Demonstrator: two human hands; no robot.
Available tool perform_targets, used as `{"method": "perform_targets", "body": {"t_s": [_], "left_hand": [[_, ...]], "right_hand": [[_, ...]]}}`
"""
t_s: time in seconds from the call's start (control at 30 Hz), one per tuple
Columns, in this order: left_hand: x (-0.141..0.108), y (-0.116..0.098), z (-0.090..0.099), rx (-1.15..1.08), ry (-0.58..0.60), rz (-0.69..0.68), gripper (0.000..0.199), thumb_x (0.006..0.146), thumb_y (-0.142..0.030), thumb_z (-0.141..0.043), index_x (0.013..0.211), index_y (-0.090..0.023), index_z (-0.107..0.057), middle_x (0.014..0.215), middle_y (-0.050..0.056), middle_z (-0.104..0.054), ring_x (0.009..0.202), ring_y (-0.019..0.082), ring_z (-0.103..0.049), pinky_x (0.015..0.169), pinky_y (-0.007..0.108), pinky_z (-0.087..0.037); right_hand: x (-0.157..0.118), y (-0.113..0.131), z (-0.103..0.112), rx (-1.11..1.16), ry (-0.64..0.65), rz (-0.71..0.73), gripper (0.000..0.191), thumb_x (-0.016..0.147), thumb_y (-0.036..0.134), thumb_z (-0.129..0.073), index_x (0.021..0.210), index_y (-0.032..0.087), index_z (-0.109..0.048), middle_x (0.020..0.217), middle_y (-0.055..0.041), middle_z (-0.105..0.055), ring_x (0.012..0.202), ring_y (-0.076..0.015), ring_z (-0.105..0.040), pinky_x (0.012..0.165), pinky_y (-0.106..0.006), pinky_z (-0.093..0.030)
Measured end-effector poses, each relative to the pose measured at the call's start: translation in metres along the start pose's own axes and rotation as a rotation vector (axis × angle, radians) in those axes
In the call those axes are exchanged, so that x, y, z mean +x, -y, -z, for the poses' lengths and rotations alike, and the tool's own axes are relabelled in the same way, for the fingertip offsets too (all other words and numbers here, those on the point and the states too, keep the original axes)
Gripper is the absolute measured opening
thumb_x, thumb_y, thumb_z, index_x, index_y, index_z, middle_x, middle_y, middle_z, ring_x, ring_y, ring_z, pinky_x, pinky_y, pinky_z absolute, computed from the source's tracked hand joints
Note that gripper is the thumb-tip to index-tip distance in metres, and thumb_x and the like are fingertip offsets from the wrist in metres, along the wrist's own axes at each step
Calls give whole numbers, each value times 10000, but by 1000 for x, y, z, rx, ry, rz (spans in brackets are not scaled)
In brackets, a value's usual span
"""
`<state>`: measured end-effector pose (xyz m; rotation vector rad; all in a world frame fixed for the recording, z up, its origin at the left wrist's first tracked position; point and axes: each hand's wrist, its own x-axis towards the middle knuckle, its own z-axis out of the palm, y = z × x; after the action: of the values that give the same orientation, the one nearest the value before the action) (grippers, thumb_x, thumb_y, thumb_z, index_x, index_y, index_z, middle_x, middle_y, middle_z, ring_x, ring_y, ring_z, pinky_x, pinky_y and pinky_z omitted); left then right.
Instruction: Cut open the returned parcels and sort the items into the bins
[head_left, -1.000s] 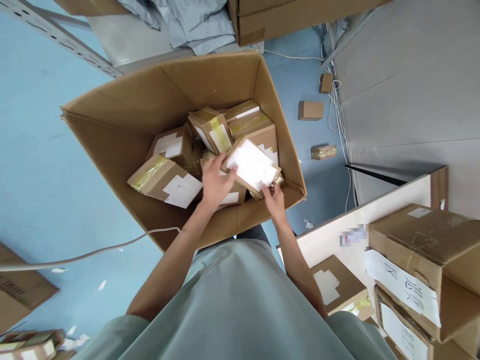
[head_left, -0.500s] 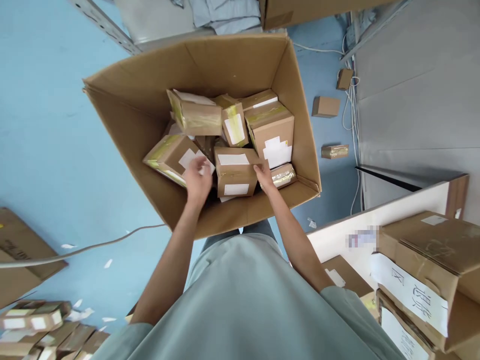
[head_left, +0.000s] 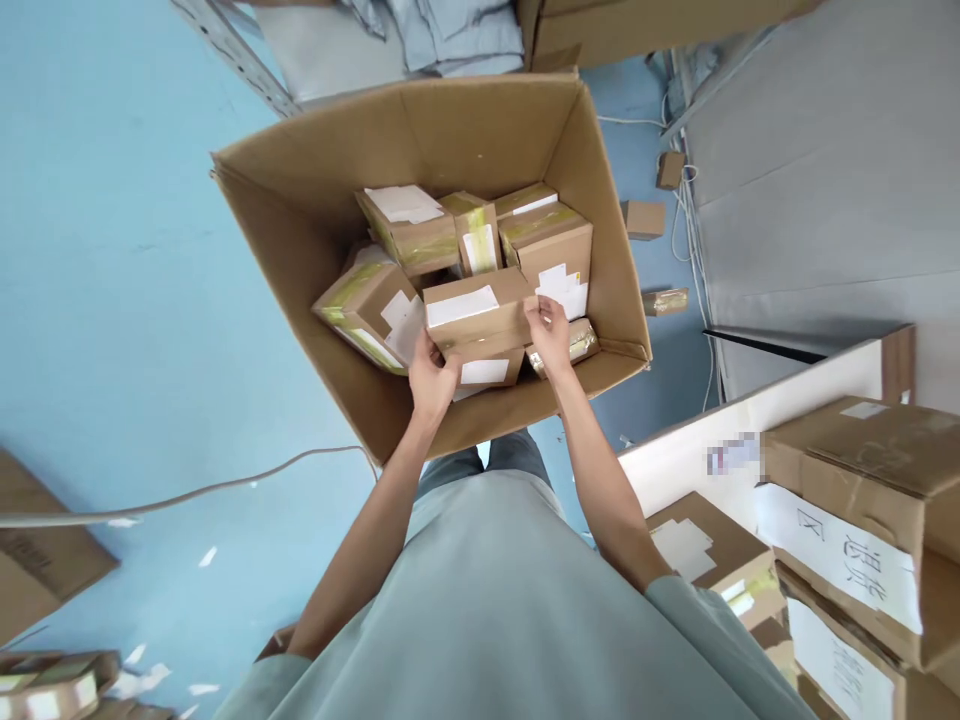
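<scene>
Gripping a small cardboard parcel [head_left: 476,312] from both ends, the person is holding it just above the jumble inside the big open carton [head_left: 315,200] on the blue floor [head_left: 112,250]. The left hand [head_left: 431,375] is closing on the parcel's near left corner from below, fingers curling under it, while the right hand [head_left: 551,330] is pinching the right end, so the weight is being shared and the white label on top is staying face-up and readable. Directly beneath it, another labelled parcel [head_left: 484,368] is lying flat, and a taped parcel [head_left: 371,310] is leaning tilted against the carton's left wall, just beside the left hand. Behind the held one, more parcels [head_left: 547,245] are sitting packed close together toward the carton's far side, some upright, some on edge. At the lower right, stacked boxes [head_left: 847,500] with paper labels are resting on a pale surface [head_left: 750,420], within reach of the right arm. A grey cable [head_left: 187,495] is trailing across the floor on the left, well apart from the carton.
</scene>
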<state>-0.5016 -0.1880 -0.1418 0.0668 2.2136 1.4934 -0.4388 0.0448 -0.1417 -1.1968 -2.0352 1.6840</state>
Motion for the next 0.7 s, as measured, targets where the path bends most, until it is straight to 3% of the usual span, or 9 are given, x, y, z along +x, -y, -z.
{"method": "perform_targets", "body": {"t_s": [0.17,0.3,0.4,0.5,0.7], "left_hand": [[-33,-70,35,-140,-98,-106,659,1061,-404,-723,1672,-219,-559,1598,161,-723,1516,298,-688,1295,473,-561],[-47,-117,35,-144,-79,-226,555,1110,-516,-669,1573,-211,-648,1546,173,-751,1480,285,-715,1261,432,-584],[-61,-138,14,-134,31,-284,572,1108,-579,-664,1529,-192,-687,1489,180,-775,1432,290,-744,1231,424,-600],[-87,-148,-19,-135,190,-303,591,1073,-539,-723,1529,-163,-693,1405,184,-812,1344,291,-787,1217,437,-610],[-169,-144,-89,-45,611,-245,584,1060,-322,-719,1612,-156,-620,1405,184,-822,1330,290,-800,1203,449,-628]], "right_hand": [[-60,101,47,77,-77,236,614,1070,732,-682,1494,291,-730,1471,-122,-755,1500,-325,-646,1318,-549,-511],[-124,135,91,113,-192,294,651,1064,750,-692,1531,298,-730,1440,-119,-763,1420,-321,-700,1299,-553,-536],[-175,128,127,100,-348,316,617,1054,726,-720,1483,284,-770,1429,-125,-744,1382,-313,-716,1296,-543,-543],[-226,107,167,76,-511,278,615,1050,702,-724,1468,254,-782,1434,-145,-728,1413,-326,-702,1292,-551,-544],[-311,44,255,-78,-748,160,643,1043,658,-696,1500,211,-766,1535,-173,-746,1439,-337,-700,1309,-571,-521]]}}
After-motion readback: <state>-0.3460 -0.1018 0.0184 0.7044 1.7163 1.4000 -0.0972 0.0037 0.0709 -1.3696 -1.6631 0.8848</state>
